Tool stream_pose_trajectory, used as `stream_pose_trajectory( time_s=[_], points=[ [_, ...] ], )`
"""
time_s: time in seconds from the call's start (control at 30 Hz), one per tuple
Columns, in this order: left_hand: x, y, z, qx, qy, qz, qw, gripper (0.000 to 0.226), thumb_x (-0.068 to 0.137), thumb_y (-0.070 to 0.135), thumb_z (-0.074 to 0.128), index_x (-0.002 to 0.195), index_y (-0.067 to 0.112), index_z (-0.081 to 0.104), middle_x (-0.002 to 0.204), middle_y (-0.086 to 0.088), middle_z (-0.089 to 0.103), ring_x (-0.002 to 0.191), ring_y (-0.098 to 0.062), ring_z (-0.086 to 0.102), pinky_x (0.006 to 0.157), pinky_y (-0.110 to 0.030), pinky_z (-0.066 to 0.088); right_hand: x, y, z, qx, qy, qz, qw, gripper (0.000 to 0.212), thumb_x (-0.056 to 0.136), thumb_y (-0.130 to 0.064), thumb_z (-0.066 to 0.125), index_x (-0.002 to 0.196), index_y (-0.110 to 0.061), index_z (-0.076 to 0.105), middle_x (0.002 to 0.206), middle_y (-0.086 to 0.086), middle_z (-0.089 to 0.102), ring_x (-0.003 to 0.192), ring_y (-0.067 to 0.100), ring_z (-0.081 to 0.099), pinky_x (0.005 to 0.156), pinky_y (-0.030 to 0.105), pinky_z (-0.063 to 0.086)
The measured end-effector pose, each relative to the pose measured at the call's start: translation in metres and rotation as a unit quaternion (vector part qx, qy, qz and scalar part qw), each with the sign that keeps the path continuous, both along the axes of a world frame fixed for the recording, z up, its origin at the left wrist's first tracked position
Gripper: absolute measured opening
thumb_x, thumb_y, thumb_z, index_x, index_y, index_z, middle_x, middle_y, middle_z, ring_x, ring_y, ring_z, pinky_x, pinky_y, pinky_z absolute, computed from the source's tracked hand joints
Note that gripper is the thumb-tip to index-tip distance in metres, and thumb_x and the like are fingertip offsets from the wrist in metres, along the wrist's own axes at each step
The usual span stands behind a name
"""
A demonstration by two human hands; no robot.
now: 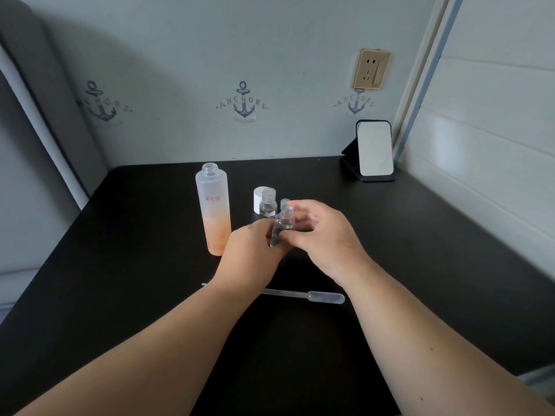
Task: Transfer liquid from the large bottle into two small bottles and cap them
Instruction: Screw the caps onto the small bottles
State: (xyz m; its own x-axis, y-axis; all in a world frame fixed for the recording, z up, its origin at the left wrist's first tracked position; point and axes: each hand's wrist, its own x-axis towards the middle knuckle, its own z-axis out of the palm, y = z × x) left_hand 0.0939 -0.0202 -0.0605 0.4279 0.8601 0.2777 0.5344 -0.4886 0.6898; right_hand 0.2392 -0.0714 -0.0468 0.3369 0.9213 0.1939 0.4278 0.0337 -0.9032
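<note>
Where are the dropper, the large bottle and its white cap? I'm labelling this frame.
dropper [326,297]: head view, on its squeeze bulb.
large bottle [212,199]: head view, on its frosted body near the label.
white cap [257,199]: head view, on its left side.

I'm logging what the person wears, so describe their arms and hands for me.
Both forearms are bare as far as the frame shows: no sleeves in view. The left hand and right hand wear no gloves, and no rings, watch or bracelets are visible. Nails look short and unpainted where they show.

"ANCHORS" on wall decals [242,101]
</note>
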Motion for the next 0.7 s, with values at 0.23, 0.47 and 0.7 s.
stream_pose_trajectory(
  time_s=[0.23,0.47,0.7],
  points=[
    [-0.005,0.003,-0.001,-0.017,0.001,0.026,1.000,0.026,0.087,0.041,0.075,0.109,0.030,0.066,0.088,0.020,0.065,0.083,0.003,0.060,0.068,-0.012,0.044,0.030,0.014,0.005,-0.036,0.038,-0.002,0.999,0.056,0.080,0.009,0.074,0.122,-0.026,0.068,0.106,-0.006,0.075,0.092,0.009,0.074,0.093,0.034,0.058],
    [-0.009,0.003,0.000,-0.026,0.005,0.043,0.999,0.029,0.087,0.042,0.075,0.110,0.027,0.066,0.093,0.015,0.068,0.087,-0.001,0.063,0.074,-0.017,0.050,0.043,0.069,-0.010,-0.086,-0.079,-0.058,0.991,0.036,0.091,-0.015,0.075,0.125,-0.022,0.068,0.114,-0.010,0.068,0.103,0.009,0.065,0.097,0.030,0.050],
    [-0.008,0.003,0.001,-0.037,0.011,0.043,0.998,0.036,0.088,0.042,0.074,0.119,0.026,0.065,0.100,0.014,0.068,0.092,-0.004,0.063,0.079,-0.019,0.052,0.036,0.100,-0.021,-0.115,-0.149,-0.056,0.981,0.035,0.094,-0.026,0.070,0.129,-0.027,0.067,0.108,-0.006,0.062,0.108,0.017,0.062,0.094,0.029,0.046]
  ],
)
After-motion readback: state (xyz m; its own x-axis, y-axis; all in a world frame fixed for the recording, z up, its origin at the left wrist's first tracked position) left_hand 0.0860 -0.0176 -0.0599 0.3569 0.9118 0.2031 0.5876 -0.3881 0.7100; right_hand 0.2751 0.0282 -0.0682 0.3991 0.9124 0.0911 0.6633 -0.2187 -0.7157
